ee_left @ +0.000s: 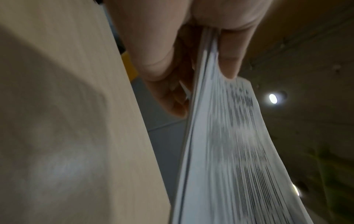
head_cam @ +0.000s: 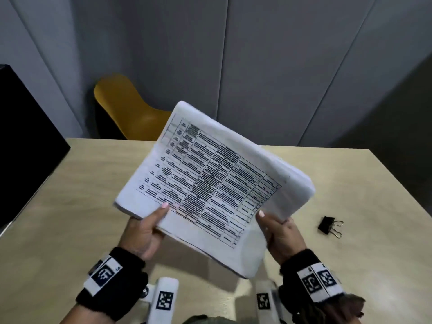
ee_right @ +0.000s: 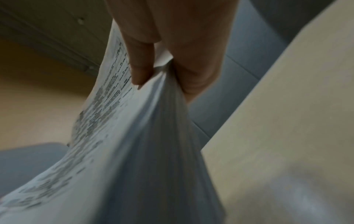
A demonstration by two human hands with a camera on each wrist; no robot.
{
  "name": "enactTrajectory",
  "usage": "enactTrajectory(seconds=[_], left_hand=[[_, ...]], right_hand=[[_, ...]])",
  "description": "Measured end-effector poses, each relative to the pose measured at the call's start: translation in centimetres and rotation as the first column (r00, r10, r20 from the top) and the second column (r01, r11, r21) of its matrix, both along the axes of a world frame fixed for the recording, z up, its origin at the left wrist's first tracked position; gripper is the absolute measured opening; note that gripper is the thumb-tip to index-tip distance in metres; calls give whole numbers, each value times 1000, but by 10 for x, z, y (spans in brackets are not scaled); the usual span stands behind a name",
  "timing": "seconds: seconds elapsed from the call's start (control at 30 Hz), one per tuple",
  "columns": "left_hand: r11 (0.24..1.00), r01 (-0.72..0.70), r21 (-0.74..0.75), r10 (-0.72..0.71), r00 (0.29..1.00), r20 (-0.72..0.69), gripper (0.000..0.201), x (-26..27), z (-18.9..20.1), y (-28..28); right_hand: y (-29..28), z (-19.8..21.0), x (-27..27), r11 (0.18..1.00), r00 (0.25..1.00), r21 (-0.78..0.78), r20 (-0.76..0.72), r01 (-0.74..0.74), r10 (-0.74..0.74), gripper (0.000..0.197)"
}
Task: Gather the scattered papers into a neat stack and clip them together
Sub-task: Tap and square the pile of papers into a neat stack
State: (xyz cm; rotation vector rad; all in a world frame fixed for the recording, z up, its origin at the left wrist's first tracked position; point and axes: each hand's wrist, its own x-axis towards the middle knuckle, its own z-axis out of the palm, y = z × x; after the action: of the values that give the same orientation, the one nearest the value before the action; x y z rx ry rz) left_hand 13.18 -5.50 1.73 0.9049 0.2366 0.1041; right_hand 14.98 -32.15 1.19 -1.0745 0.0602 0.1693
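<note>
The gathering looked done. The papers (head_cam: pixel 210 181) were off the surface (head_cam: pixel 70 206) as one bundle, held in the air above it, tilted, with a printed table facing up. The left hand (head_cam: pixel 145 230) gripped the near left edge, thumb on the top sheet and fingers curled beneath; the left wrist view showed the sheet edges pinched between thumb and fingers (ee_left: pixel 161 63). The right hand (head_cam: pixel 280 232) gripped the near right corner the same way, and its wrist view showed the pages sagging and fanning out below the grip. No loose sheets lay on the visible part of the surface.

The stack was not yet neat, judging by its edges: on the right side the sheets stepped out of line and bulged, and the near left corner showed offset layers. Motion blur on the pages kept finer detail from being read.

The binder clip (head_cam: pixel 329 226) lay untouched on the surface to the right, well apart from the bundle, its wire handles pointing away from the papers. What seemed left was to square the edges, probably by tapping them on the surface, then free one hand to fetch the clip and press it over one edge.
</note>
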Motion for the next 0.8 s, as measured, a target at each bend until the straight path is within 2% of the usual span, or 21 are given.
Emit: enactTrajectory(seconds=[0.1,0.17,0.23,0.27,0.3,0.33,0.37,0.43,0.53,0.67,0.8], left_hand=[[996,88,4,-89,996,16,93,-1,1,37],[967,209,146,-208,978,-22,88,-5,4,51],[891,267,366,-255,963,-82,86,-9,5,49],[852,250,460,-236,968,-89,77,-9,2,44],[842,206,499,-193,978,-77,58,-7,-1,38],[843,150,517,-146,988,-48,32,-5,-2,31],[841,104,530,-107,994,-26,18,-4,0,26],[824,73,562,-83,997,-8,34,-3,1,22],[792,50,609,-62,998,-1,30,-3,0,23],[786,-8,618,-23,999,42,25,-3,-3,18],[771,-88,631,52,996,75,29,-5,5,8]], right_hand=[[-20,-2,7,989,996,-132,60,72,-65,65],[-31,3,6,982,994,-183,101,55,-37,61],[-34,5,2,968,991,-251,126,0,33,45],[-32,3,0,958,990,-285,127,-17,56,26],[-25,7,-3,952,989,-306,135,-16,60,8],[-22,1,-4,937,988,-348,147,18,36,27],[-17,1,-5,923,991,-384,130,27,25,41],[-12,-1,-5,919,994,-388,107,74,-35,47],[-10,-2,-4,897,986,-417,137,144,-95,39],[-7,6,-7,894,979,-417,178,163,-96,36],[-2,9,-6,878,972,-433,194,205,-131,37]])
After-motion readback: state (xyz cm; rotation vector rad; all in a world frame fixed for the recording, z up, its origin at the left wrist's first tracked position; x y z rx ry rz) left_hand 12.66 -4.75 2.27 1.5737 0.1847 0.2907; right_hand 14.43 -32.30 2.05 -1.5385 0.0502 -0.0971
